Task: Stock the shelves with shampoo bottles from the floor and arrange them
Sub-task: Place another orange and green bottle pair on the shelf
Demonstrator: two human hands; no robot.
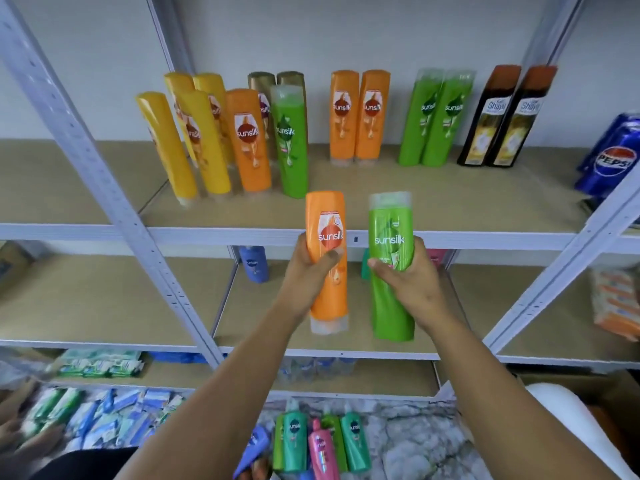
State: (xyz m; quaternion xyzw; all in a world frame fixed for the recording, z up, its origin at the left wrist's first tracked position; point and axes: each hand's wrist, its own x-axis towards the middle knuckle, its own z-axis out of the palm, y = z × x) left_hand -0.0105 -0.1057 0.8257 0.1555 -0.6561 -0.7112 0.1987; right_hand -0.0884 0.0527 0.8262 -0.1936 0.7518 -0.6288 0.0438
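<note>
My left hand (304, 271) grips an orange Sunsilk bottle (327, 230), held upright in front of the upper shelf's front edge (207, 235). Beside it my right hand (412, 282) grips a green Sunsilk bottle (389, 306), also upright. On the upper shelf stand yellow bottles (207, 143), an orange bottle (249, 140), a green bottle (291, 140), an orange pair (358, 116), a green pair (434, 119) and two dark bottles (502, 116). More bottles, green and pink (322, 441), stand on the floor below.
A blue bottle (254, 263) stands at the back of the middle shelf. Pepsi cans (613, 157) sit at the right of the upper shelf, orange packs (616, 303) on the middle shelf at right. Sachets and packets (100, 417) lie at lower left. Slanted shelf posts (104, 174) flank the bay.
</note>
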